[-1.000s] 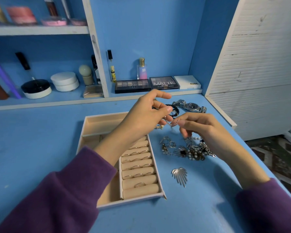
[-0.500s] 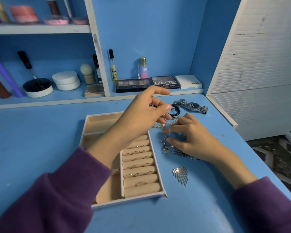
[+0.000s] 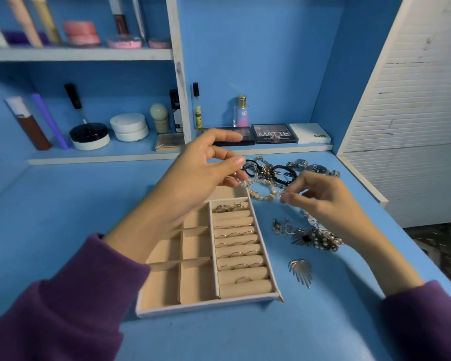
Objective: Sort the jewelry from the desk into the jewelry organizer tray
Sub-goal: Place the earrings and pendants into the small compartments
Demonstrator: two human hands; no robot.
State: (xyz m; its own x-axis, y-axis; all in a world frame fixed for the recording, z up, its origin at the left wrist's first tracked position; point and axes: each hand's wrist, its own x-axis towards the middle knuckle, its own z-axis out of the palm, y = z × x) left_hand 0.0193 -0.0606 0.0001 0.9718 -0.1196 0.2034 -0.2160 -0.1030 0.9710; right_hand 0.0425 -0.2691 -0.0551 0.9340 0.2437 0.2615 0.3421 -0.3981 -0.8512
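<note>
A beige jewelry organizer tray lies on the blue desk, with several rings in its padded roll slots on the right side. My left hand hovers above the tray's far end and pinches one end of a thin beaded bracelet. My right hand pinches its other end, so the chain hangs between both hands. Behind them lies a pile of dark bracelets and a silver watch.
A cluster of pearl and silver brooches and a silver leaf-shaped piece lie right of the tray. Makeup palettes, bottles and jars stand on the back ledge. The desk's right edge runs along a white slatted door.
My right hand has lifted off the brooch cluster and risen to the bracelet's free end. The view has moved closer, and the tray's compartments show more fully.
</note>
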